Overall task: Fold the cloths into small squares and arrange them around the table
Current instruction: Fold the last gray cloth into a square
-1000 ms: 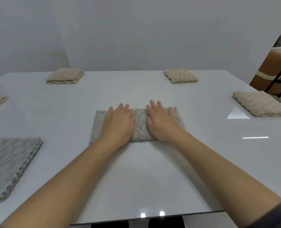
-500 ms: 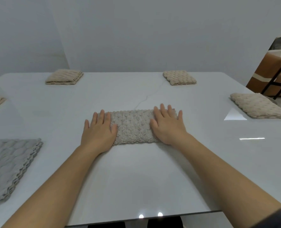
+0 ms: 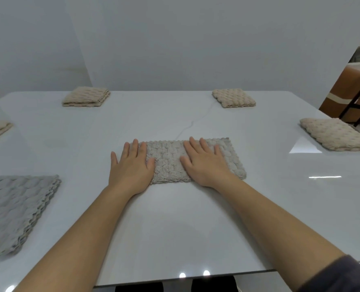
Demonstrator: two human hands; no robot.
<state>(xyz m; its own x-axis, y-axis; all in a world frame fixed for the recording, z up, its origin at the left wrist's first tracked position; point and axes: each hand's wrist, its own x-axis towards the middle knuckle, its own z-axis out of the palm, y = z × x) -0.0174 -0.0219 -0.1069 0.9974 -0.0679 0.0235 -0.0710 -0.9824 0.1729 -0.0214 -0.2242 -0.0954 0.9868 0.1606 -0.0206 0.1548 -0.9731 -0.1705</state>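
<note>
Grey cloth (image 3: 168, 163), left hand (image 3: 130, 169), right hand (image 3: 206, 165) pressing flat

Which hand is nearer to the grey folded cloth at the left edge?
Left. The left hand lies right of the grey cloth, at the left end of the middle cloth; the right hand is farther right on it.

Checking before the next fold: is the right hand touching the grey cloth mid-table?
Touching. The head view shows the right hand lying flat, palm down, on the right half of the grey cloth.
</note>
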